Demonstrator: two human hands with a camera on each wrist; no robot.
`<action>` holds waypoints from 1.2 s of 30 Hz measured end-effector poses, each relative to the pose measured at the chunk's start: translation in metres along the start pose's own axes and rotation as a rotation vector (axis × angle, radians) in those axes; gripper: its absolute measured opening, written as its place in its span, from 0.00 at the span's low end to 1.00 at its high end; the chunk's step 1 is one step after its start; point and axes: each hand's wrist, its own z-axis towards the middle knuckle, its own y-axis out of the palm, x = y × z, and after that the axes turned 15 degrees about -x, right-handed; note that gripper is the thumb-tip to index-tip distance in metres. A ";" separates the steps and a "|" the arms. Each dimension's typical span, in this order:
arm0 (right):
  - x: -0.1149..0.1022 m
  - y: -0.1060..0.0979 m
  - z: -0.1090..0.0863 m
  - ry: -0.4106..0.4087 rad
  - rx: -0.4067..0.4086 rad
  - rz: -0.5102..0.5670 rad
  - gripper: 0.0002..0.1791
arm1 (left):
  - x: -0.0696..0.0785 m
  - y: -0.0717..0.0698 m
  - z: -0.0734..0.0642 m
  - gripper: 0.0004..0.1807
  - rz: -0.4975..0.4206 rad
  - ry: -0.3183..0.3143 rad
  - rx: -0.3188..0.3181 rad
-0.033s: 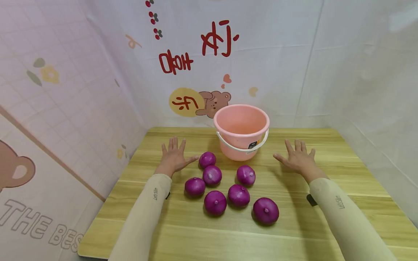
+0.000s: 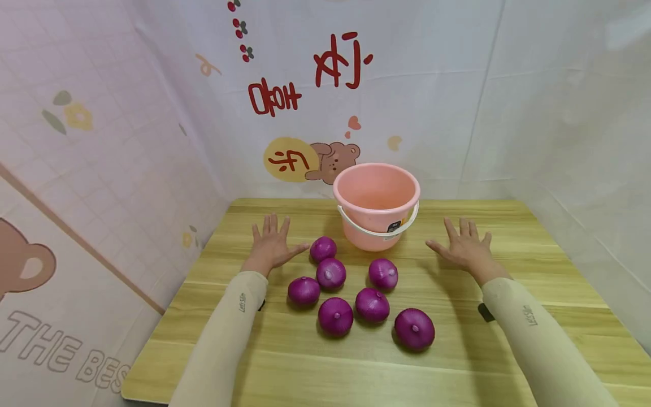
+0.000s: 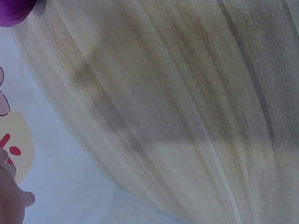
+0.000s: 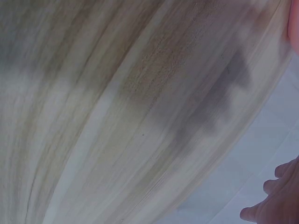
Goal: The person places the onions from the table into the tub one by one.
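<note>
1. Spreading the left hand wide at left of centre, with straight fingers, gripping nothing
2. Spreading the right hand just as wide at right of centre, with the thumb pointing inward, gripping nothing
3. Counting seven purple onions around the middle and lower middle of the frame, loosely grouped on the wooden table
4. Finding the topmost onion just beside the left thumb, with contact hard to tell
5. Finding the lowest onion at lower right of the group, apart from the rest
6. Seeing the pink bucket upright above the onions, between the hands and apart from both, with its white handle hanging across the front
7. Noticing, in the left wrist view, part of the left hand at lower left and an onion at upper left
8. Noticing, in the right wrist view, fingertips at lower right and a jagged shadow at upper right
9. Facing a white cloth across the top of the frame, printed with red characters
</note>
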 end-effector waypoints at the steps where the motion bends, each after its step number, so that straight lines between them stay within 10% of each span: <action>1: 0.000 0.000 0.000 0.001 -0.003 0.000 0.56 | 0.000 0.000 0.000 0.57 -0.002 -0.001 -0.002; 36: -0.011 -0.041 0.005 -0.046 0.135 0.052 0.53 | 0.000 -0.012 0.006 0.59 0.040 0.008 0.019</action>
